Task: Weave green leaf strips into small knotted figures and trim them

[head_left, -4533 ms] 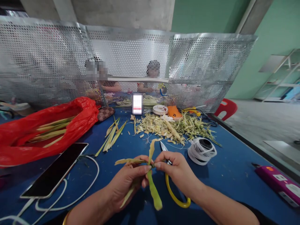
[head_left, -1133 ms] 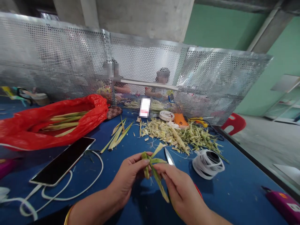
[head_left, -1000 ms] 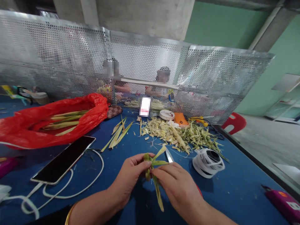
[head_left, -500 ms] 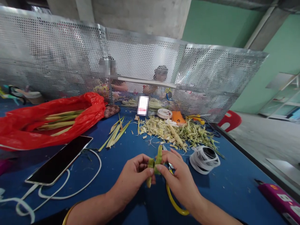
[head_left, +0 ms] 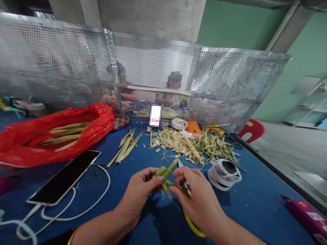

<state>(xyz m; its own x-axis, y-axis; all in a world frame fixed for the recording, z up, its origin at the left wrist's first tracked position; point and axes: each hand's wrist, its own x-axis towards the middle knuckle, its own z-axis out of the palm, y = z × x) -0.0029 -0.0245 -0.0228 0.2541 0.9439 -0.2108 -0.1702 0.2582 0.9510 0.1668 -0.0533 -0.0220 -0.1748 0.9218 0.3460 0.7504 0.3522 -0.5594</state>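
My left hand (head_left: 143, 190) pinches a small folded bundle of green leaf strips (head_left: 161, 173) between thumb and fingers. One flat end sticks up to the right and another points down. My right hand (head_left: 198, 195) is closed, thumb against fingers, on a thin end of the same leaf strip (head_left: 171, 184). Yellow-handled scissors (head_left: 191, 223) show beneath my right hand, the blade tip poking out above it; the hand hides their middle. Just right of that hand stands a spool of white thread or ribbon (head_left: 224, 174).
Leaf scraps (head_left: 191, 144) are heaped ahead, with cut leaf strips (head_left: 127, 148) to their left. A red plastic bag (head_left: 99, 119) holds more leaves. A cabled phone (head_left: 66, 178) lies at left, a purple box (head_left: 306, 216) at right. A perforated metal screen (head_left: 153, 58) separates me from two people.
The folded leaf in my left hand has turned, and its upright end now leans right. My right fingers have moved from the broad upright piece to a thin end. The scissors' handle stays put.
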